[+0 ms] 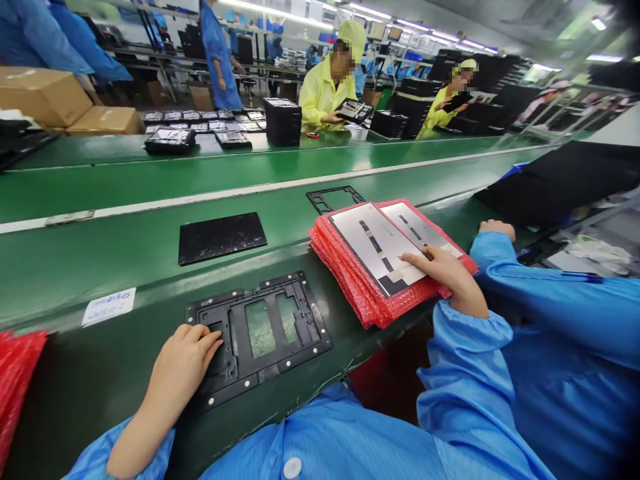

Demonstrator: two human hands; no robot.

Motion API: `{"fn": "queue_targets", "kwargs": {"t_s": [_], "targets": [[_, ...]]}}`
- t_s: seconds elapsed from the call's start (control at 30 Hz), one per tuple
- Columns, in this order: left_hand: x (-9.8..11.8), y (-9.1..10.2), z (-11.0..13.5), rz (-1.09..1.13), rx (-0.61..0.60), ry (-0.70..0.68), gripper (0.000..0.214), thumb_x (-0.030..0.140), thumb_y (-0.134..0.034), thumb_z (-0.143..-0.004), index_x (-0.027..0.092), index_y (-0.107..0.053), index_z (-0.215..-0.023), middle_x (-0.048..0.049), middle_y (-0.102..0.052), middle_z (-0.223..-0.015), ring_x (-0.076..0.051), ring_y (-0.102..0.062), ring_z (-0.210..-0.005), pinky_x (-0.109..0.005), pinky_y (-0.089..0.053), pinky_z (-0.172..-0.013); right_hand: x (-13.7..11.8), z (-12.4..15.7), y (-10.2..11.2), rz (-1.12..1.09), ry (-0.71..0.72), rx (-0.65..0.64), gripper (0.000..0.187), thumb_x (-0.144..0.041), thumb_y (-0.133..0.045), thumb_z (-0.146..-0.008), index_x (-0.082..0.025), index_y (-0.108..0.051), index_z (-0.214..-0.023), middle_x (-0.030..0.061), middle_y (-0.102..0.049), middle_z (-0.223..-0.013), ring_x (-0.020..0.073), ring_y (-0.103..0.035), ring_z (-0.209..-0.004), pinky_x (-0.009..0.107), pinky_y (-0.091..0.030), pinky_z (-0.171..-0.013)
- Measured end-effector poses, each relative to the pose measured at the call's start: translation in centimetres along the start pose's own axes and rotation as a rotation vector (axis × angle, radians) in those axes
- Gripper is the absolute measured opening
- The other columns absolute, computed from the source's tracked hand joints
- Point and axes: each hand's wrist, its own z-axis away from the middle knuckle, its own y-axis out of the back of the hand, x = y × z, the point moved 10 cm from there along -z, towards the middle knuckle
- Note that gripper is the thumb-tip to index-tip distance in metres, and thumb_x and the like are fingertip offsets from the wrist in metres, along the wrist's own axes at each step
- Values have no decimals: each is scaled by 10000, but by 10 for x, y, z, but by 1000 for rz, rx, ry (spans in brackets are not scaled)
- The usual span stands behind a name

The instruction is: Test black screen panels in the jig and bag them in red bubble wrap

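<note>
My left hand, its fingers bent and pressed together, grips the left end of a black tray-like frame with rectangular cutouts and small light dots round its rim. The frame lies flat on the green bench. To the right, my right hand holds the right edge of a silver display panel, one digit stretched over its face and the others partly hidden. A dark strip runs along the panel's back. Under it is a stack of red bubble-wrap sleeves, with a second silver panel beside it.
A glossy black panel and another black frame lie beyond on the green surface. A written paper label is at left, near more red bubble wrap. At right is a neighbour's blue sleeve. Co-workers sit across the line.
</note>
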Motion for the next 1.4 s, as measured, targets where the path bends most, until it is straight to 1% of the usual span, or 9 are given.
{"fn": "queue_targets", "kwargs": {"t_s": [0.33,0.5,0.6,0.73,0.87,1.03,1.1,1.23,1.4], "targets": [[-11,35,11,150,191,60,510,578,-424,-900,224,-722,-1116,-138,-668,-1021,-333,-564,-974,-463,-441,-925,-1,10,12,-629,-71,83,542,-739,-636,-679,-209,-592,-785,7,-574,-637,162,-528,-552,314,-437,-526],[-19,49,15,430,266,128,510,622,-536,-834,291,-666,-1200,-98,-675,-1073,-312,-614,-996,-436,-502,-883,-34,53,6,-1022,-136,62,485,-450,-804,-631,-201,-671,-1024,-13,-634,-658,127,-539,-518,245,-406,-469],[-15,50,16,747,159,255,627,557,-610,-825,316,-491,-1392,-60,-689,-1088,-258,-669,-952,-374,-567,-796,-80,95,-28,-1097,-171,-204,348,-405,-779,-708,-185,-715,-970,-2,-657,-684,100,-523,-497,215,-378,-440],[-3,79,19,1114,184,234,937,481,-755,-740,364,-259,-1526,-84,-593,-1372,-300,-594,-1213,-479,-483,-1029,-138,164,-100,-1144,-287,-682,289,-418,-801,-710,-154,-740,-811,1,-642,-638,80,-516,-492,191,-366,-441],[-2,91,25,1296,105,177,703,528,-831,-622,314,-655,-1269,-96,-652,-1312,-373,-582,-1219,-491,-517,-977,-173,218,-166,-1190,-399,-1093,362,-466,-832,-668,-161,-742,-842,45,-720,-779,120,-629,-607,200,-462,-540],[-30,71,31,1314,130,460,400,566,-762,-701,166,-761,-721,-86,-740,-725,-252,-686,-705,-382,-562,-700,-191,248,-205,-1026,-252,-1525,1045,-931,-71,-733,-131,-715,-923,147,-728,-756,175,-599,-400,285,-454,-384],[-38,54,33,1370,161,631,427,563,-757,-710,141,-745,-778,-76,-734,-733,-226,-666,-668,-341,-537,-636,-186,221,-211,-897,-101,-1290,1145,-916,68,-705,-108,-719,-897,177,-722,-722,232,-640,-449,365,-517,-441],[-29,29,23,1498,168,638,481,510,-744,-754,120,-697,-1032,-94,-742,-925,-232,-677,-824,-333,-533,-735,-179,170,-196,-741,74,-635,815,-797,-493,-781,-151,-605,-1267,153,-724,-1120,296,-687,-1021,451,-521,-946],[-36,16,22,1446,263,556,551,483,-599,-884,188,-496,-1338,-51,-708,-984,-174,-653,-788,-310,-521,-735,-175,167,-186,-491,195,-381,810,-633,-627,-801,-161,-463,-1438,149,-659,-1291,314,-611,-1208,465,-448,-1053]]}}
